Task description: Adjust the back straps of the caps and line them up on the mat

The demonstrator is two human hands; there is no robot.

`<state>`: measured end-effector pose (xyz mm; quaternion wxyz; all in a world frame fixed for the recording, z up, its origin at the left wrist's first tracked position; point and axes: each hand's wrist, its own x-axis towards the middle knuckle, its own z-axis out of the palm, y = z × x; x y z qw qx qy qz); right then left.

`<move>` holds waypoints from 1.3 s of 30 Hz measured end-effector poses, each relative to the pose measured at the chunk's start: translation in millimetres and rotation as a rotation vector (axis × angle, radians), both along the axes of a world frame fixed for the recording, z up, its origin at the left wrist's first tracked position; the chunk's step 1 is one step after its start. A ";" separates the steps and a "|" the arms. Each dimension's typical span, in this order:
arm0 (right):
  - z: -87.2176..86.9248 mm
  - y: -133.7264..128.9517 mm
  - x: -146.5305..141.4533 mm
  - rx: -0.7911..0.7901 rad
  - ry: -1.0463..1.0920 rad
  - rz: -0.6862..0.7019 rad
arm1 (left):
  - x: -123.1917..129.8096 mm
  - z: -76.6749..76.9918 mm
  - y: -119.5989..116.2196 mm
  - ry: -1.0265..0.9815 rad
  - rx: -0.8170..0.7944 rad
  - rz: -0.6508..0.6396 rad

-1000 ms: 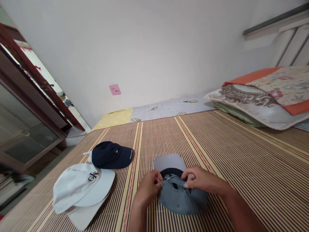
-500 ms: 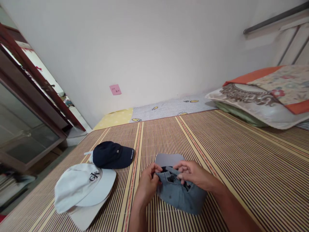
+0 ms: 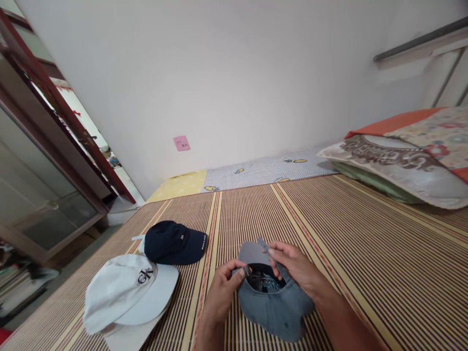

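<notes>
A grey-blue baseball cap (image 3: 268, 312) lies on the striped mat, its back opening toward me and its grey brim (image 3: 252, 254) pointing away. My left hand (image 3: 224, 287) pinches the left end of the back closure, where a small dark buckle (image 3: 247, 270) shows at the fingertips. Between the thumb and fingers of my right hand (image 3: 298, 268) is the cap's loose strap (image 3: 262, 243), its end sticking up over the brim. The strap and buckle ends are apart, and the dark lining with lettering shows between them.
To the left, a white cap with black letters (image 3: 117, 292) rests on a paler cap (image 3: 133, 337). Behind it sits a navy cap (image 3: 171, 243). Pillows (image 3: 405, 163) lie at the far right on the striped mat (image 3: 310, 214). A white wall (image 3: 256, 87) rises behind.
The strap that spanned the cap's back opening is now undone on one side. My right hand has lifted its free end, and the opening is wider. The view has tipped slightly upward.
</notes>
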<state>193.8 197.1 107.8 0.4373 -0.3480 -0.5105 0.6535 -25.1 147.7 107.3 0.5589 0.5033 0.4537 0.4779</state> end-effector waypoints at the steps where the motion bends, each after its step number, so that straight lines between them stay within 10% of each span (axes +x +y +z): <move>1: 1.4 -0.6 -1.2 0.016 -0.014 0.006 | -0.1 -1.3 -0.5 -0.040 -0.015 0.000; 19: 4.5 -17.8 -28.7 0.006 0.005 -0.010 | 12.6 -5.3 -0.9 -0.428 -0.068 -0.049; 39: 8.2 -16.9 -22.3 0.051 -0.100 0.087 | 17.5 -15.5 2.6 -0.394 -0.043 0.003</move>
